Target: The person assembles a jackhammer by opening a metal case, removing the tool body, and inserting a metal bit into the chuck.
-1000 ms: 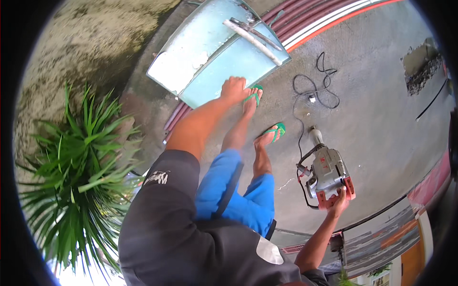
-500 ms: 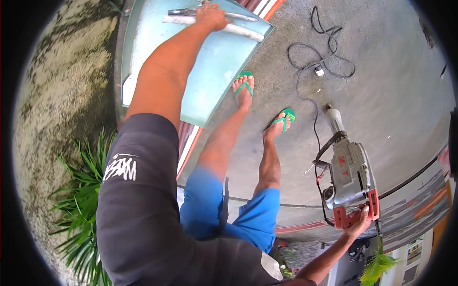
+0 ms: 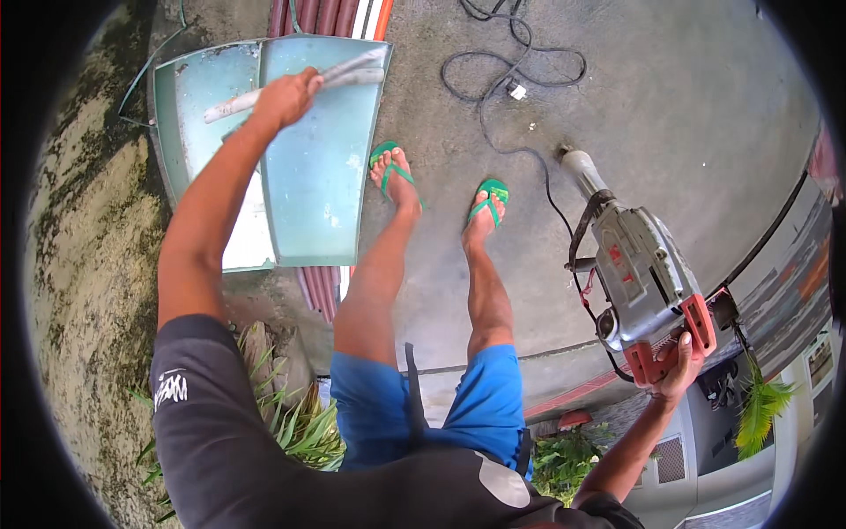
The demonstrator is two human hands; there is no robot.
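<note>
My left hand (image 3: 286,99) is closed around a grey metal rod (image 3: 357,62), its far end blurred by motion. It is above a pale blue-green sheet panel (image 3: 322,176). Beneath the rod, a whitish pipe (image 3: 231,106) lies across the panel. On the right, my right hand (image 3: 677,370) grips the red rear handle of a demolition hammer (image 3: 639,269). The hammer has a silver-grey body, and its nose points away from me, down to the concrete. No bit shows in the nose.
A dark power cord (image 3: 538,66) lies looped on the concrete floor (image 3: 652,97), with a white plug (image 3: 517,91). Maroon, white and orange pipes (image 3: 344,19) run under the panel. A rough mossy wall (image 3: 79,247) stands left. My feet in green flip-flops (image 3: 490,196) are between panel and hammer.
My left hand has drawn back toward me with the metal rod, which has swung to a steeper angle across the pipe. My view has shifted. The right hand keeps its grip on the hammer.
</note>
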